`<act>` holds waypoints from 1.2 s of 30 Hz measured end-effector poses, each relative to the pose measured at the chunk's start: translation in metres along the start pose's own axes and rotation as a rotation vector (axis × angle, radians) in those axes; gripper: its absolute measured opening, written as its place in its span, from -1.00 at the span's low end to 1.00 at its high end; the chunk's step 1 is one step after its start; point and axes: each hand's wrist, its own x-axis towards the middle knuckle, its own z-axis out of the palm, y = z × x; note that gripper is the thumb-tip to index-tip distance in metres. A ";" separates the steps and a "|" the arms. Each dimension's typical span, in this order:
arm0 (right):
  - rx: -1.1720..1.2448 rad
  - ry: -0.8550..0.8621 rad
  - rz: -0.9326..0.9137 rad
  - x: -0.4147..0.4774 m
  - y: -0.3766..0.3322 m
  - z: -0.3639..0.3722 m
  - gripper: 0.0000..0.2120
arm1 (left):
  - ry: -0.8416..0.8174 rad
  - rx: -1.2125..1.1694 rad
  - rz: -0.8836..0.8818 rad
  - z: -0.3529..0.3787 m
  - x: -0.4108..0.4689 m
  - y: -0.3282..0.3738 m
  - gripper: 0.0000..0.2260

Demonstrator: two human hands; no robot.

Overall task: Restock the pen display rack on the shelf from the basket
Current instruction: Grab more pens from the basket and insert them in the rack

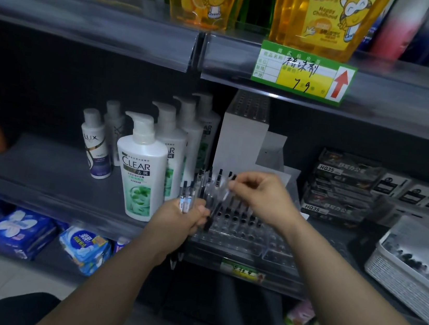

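Pens (187,201), thin clear plastic ones with black caps, look light, stiff and slippery, so the left hand (181,222) grips a bunch by the clear holey rack (242,230) while the right hand (263,196) pinches one near its top.

Bare left hand (181,220), right hand (263,196); dark trousers (17,308)

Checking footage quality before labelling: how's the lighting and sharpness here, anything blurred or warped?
Head view: dim, the shelf back nearly black; the CLEAR bottle label reads sharp; the white basket at right and the pens held in the left hand are blurred; the wide-angle lens bows the shelf edges.
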 end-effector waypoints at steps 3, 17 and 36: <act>0.040 0.187 -0.018 0.010 0.005 -0.011 -0.92 | 0.071 -0.054 -0.022 -0.006 0.002 0.003 -0.87; -0.455 0.143 -0.149 0.023 0.023 0.020 -0.76 | 0.131 -0.052 0.039 0.001 -0.003 0.008 -0.87; 0.004 -0.029 -0.031 -0.003 0.018 0.009 -0.93 | -0.090 -0.063 -0.015 0.011 -0.001 -0.002 -0.86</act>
